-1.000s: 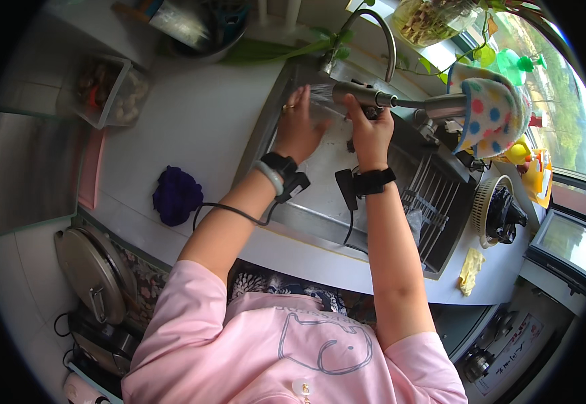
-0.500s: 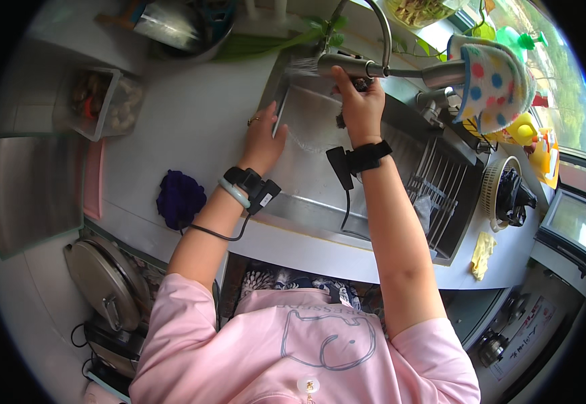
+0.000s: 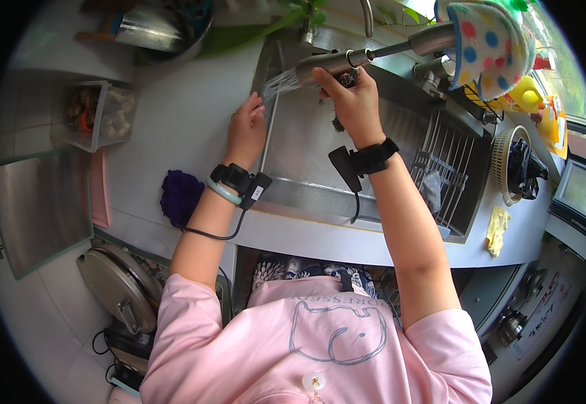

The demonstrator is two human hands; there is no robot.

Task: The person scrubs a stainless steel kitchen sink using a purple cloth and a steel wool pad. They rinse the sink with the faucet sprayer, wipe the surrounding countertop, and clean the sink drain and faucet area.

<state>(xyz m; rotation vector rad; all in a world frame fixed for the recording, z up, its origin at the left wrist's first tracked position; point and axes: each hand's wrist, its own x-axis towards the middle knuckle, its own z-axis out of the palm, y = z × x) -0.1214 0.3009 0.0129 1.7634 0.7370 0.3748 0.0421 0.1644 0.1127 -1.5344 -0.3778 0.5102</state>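
Observation:
My right hand [image 3: 355, 104] is closed round the metal pull-out spray head [image 3: 326, 67] of the tap. A dark, rough clump, like a scouring ball [image 3: 348, 79], shows between this hand and the spray head; its kind is hard to make out. Water [image 3: 283, 83] fans out leftward from the nozzle. My left hand [image 3: 246, 131] is at the left rim of the steel sink [image 3: 313, 158], its fingers at the edge of the spray. They look loosely bent, with nothing visible in them. A thin pale edge runs down beside this hand.
A wire rack [image 3: 444, 168] stands in the sink's right side. On the counter lie a purple cloth [image 3: 180, 197] and a yellow cloth [image 3: 498, 230]. A basket with a black bag [image 3: 523, 172] is at right, a clear plastic bin [image 3: 108, 114] at left. A dotted mitt [image 3: 487, 47] hangs beside the tap.
The spray head has moved left and nearer to my left hand. My left hand has shifted left, its fingers now close to the water. The whole view has shifted a little.

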